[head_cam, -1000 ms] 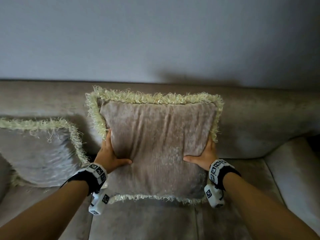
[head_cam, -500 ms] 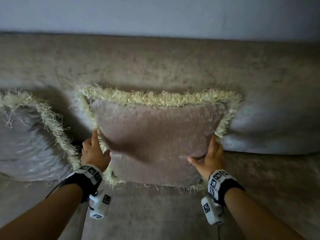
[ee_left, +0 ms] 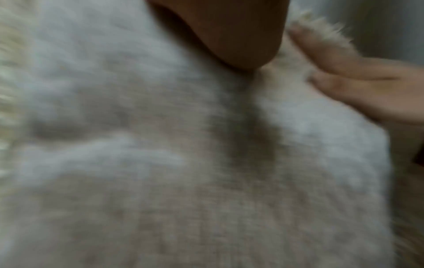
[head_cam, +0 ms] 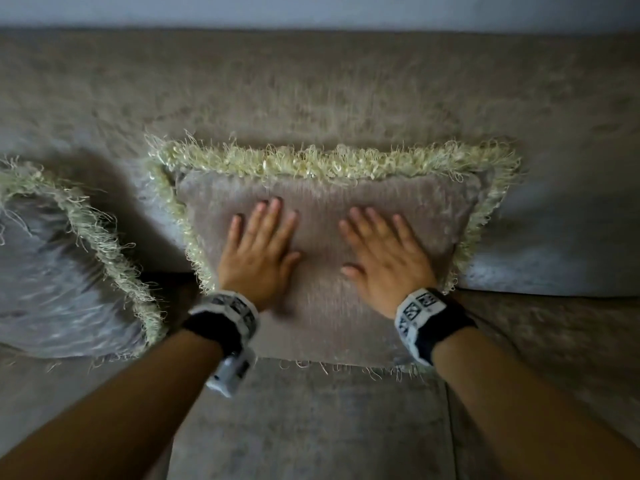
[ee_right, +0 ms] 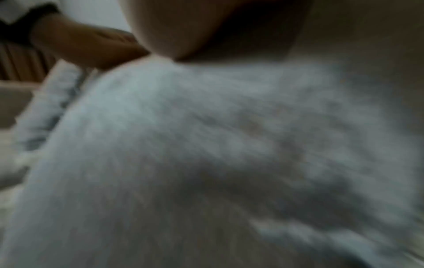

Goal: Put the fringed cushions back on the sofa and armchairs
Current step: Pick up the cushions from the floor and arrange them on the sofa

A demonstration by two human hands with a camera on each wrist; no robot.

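A beige cushion (head_cam: 322,306) with a pale yellow fringe leans against the backrest of the sofa (head_cam: 311,81), its lower edge on the seat. My left hand (head_cam: 258,251) lies flat on its front, fingers straight and spread. My right hand (head_cam: 384,258) presses flat beside it, also with straight fingers. In the blurred left wrist view the cushion fabric (ee_left: 160,163) fills the frame, with my right hand (ee_left: 358,87) at the edge. The right wrist view shows the same fabric (ee_right: 206,154) and my left hand (ee_right: 91,47) at the upper left.
A second fringed cushion (head_cam: 52,278) leans on the sofa to the left, its fringe close to my left wrist. The seat cushions (head_cam: 311,427) stretch below, with a seam at the right. A pale wall (head_cam: 311,8) runs above the backrest.
Both hands have let go of the cushion's side edges and moved onto its front face, now lying flat. The cushion has settled back against the backrest.
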